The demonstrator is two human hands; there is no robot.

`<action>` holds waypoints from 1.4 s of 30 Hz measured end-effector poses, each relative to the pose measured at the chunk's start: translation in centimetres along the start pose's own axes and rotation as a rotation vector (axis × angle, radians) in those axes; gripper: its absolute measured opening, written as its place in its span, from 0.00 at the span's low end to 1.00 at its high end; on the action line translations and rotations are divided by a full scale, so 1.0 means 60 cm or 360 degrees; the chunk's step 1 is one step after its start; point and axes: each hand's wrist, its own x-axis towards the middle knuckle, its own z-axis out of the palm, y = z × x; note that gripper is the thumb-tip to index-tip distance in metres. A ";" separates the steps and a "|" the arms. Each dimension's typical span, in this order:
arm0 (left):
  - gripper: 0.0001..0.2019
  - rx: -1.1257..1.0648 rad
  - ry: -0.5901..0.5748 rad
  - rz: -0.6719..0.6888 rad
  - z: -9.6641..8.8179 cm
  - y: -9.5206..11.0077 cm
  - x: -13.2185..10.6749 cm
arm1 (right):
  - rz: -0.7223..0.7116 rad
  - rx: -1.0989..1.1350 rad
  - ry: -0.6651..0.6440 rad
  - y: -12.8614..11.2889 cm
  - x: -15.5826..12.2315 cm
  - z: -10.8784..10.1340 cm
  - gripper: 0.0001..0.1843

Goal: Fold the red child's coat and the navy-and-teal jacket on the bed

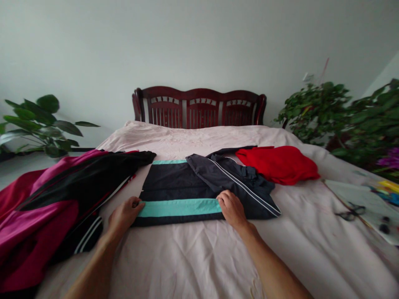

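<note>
Touching a folded navy jacket [174, 178], the left hand [124, 216] and right hand [232, 209] sat at opposite ends of its teal band [179, 207], fingers [137, 203] together, though whether clamped I could not tell. The jacket lay on the bed [187, 257], between a magenta-and-black jacket [62, 195] and a red garment [277, 165].

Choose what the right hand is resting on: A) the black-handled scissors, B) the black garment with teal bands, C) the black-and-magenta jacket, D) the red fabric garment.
B: the right hand lies on the black garment with teal bands, at the end of the lower band.
</note>
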 end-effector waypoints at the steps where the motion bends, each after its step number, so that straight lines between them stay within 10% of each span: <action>1: 0.16 0.0007 -0.0004 -0.0009 -0.001 0.001 0.000 | -0.0005 0.0022 0.0005 0.001 0.000 0.000 0.11; 34: 0.16 0.0117 0.0186 -0.0057 -0.001 0.022 -0.022 | -0.0175 -0.0053 -0.0050 -0.007 0.001 -0.006 0.17; 42: 0.18 0.0396 0.0614 0.0439 0.020 0.061 -0.046 | -0.0416 -0.0004 0.0052 -0.038 -0.009 -0.017 0.18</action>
